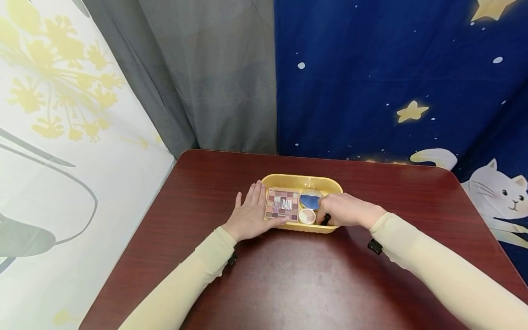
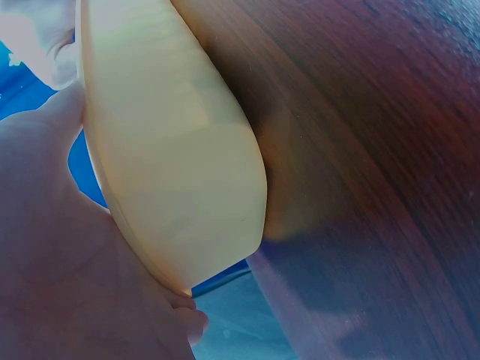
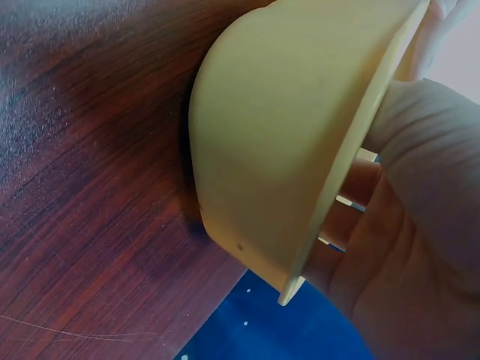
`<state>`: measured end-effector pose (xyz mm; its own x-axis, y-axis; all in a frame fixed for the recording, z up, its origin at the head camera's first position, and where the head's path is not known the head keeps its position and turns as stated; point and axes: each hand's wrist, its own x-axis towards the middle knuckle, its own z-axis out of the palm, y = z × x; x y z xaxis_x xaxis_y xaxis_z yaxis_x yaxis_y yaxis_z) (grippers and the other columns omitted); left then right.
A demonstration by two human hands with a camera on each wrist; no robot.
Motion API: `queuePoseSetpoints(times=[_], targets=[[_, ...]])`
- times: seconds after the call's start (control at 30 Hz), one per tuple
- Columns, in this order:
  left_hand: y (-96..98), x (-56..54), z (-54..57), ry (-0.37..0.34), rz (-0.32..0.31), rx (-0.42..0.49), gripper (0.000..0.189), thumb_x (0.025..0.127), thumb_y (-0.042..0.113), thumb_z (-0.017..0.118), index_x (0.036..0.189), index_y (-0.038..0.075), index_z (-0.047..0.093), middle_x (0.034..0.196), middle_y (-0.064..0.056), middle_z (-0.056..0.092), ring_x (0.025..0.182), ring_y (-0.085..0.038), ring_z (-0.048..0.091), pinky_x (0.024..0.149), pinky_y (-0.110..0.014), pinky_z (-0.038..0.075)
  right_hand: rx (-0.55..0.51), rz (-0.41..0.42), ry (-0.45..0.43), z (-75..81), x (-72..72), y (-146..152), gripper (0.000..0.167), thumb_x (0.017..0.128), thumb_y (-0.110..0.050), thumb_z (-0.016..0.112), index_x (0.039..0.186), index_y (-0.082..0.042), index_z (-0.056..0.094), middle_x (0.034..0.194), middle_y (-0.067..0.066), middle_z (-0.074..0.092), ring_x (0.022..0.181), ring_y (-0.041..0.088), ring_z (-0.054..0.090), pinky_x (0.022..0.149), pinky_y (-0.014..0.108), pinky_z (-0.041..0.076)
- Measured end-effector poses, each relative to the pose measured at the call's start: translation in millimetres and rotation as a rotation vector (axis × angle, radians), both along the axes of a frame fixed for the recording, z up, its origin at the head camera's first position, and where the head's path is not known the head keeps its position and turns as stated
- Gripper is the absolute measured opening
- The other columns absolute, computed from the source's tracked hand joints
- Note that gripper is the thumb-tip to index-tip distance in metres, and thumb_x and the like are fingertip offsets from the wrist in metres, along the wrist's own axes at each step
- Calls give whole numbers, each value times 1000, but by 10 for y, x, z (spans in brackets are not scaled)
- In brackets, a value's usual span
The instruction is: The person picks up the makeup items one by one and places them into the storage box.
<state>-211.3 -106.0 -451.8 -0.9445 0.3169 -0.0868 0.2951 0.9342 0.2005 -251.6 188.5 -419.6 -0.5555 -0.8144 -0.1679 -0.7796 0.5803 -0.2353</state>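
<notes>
A yellow plastic tray (image 1: 284, 178) with rounded ends stands on the table, holding makeup. My left hand (image 1: 251, 213) rests along its left end with straight fingers, the thumb over the front rim. Beside that thumb lies a square eyeshadow palette (image 1: 282, 204) with a patterned lid. A round blue-and-gold compact (image 1: 310, 200) and a small round pot (image 1: 307, 216) sit right of it. My right hand (image 1: 346, 210) reaches over the right end, fingers bent down inside around a small black item (image 1: 326, 220), mostly hidden. In the right wrist view the tray wall (image 3: 270, 135) covers those fingertips.
The dark red wooden table (image 1: 297, 275) extends around the tray. Behind it hang a grey curtain (image 1: 231, 78) and a blue curtain (image 1: 371, 78) with stars. A white patterned cloth (image 1: 123, 151) borders the left side.
</notes>
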Motion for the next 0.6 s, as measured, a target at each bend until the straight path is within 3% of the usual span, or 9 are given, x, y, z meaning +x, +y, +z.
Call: queuePoseSetpoints(times=[0.6], targets=[[-3,6,45,9,-1,-2,122,82,89,37,160,1,6,168,-15,-3,154,-29,1,117,-61,5,21,13,12,-7,-41,10,41,74,-5,86,88,-42,79,84,-13,61,75,4,51,66,31,49]])
